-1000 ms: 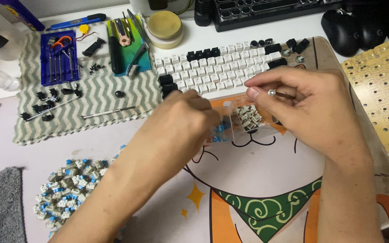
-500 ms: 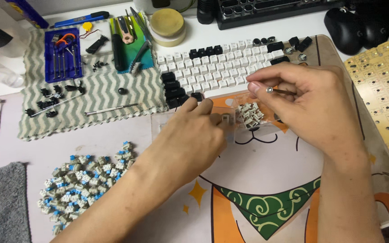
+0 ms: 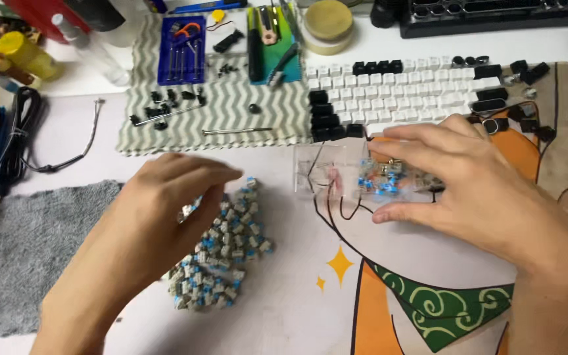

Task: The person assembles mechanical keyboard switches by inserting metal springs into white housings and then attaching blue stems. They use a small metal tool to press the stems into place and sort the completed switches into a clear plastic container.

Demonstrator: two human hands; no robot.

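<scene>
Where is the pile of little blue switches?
In the head view, the pile of switches lies left of centre on the desk mat, under the left hand.

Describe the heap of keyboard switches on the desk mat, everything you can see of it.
The heap of switches is a loose pile of small grey-and-white plastic blocks with blue stems, tumbled at all angles. It lies on the white part of the desk mat, beside a grey cloth. The left hand reaches over its upper left edge, fingers down among the pieces.
</scene>
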